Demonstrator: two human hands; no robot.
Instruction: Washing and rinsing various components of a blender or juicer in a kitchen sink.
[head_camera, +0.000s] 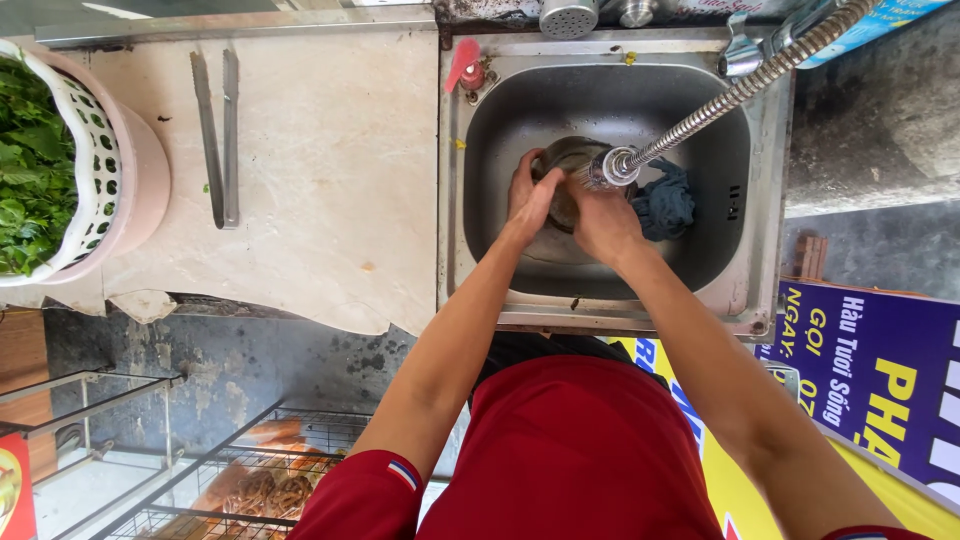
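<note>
Clasping bowl (570, 160) between both hands' grip, in sink (760, 200)

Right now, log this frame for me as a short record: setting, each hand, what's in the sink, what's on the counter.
setting: steel sink set beside a pale stone counter, seen from above
left hand: on the left edge of a round dark bowl in the basin
right hand: on the bowl's right side, under the flexible metal hose
sink contents: bowl, dark blue cloth
counter: metal tongs, white perforated basket of leafy greens
water flow: cannot tell
</note>
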